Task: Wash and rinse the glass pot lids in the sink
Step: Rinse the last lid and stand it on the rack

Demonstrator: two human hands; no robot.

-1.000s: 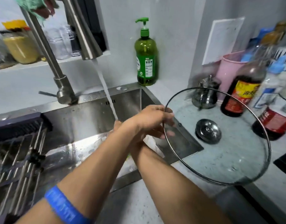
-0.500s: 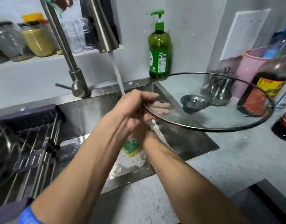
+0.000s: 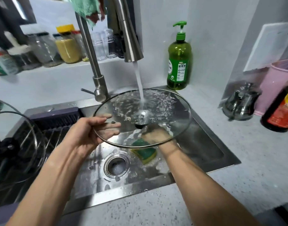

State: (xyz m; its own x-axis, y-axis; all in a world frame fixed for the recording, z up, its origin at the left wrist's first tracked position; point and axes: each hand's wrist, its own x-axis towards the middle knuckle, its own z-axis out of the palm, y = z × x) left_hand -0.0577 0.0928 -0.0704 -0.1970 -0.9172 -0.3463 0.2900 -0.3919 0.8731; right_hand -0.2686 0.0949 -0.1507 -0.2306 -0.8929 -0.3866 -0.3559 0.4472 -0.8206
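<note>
A large glass pot lid (image 3: pixel 169 115) is held nearly level over the steel sink (image 3: pixel 210 149), under the running stream from the tap (image 3: pixel 132 39). Water strikes its metal knob (image 3: pixel 142 117) and spatters across the glass. My left hand (image 3: pixel 86 132) grips the lid's left rim, thumb on top and fingers beneath. My right hand (image 3: pixel 156 135) is under the lid, seen through the glass, holding a green and yellow sponge (image 3: pixel 145 152). A second glass lid (image 3: pixel 26 139) with a black knob stands at the far left.
A drain (image 3: pixel 116 165) sits in the sink floor, a dark drying rack (image 3: pixel 58 119) over its left part. A green soap bottle (image 3: pixel 179 62), a steel teapot (image 3: pixel 241 103), a pink bin (image 3: pixel 278 82) and a dark sauce bottle (image 3: pixel 280 111) stand on the right counter. Jars line the shelf behind.
The lid has swung left from over the counter to over the sink and now lies flat under the water stream. My right hand with the sponge has moved beneath it.
</note>
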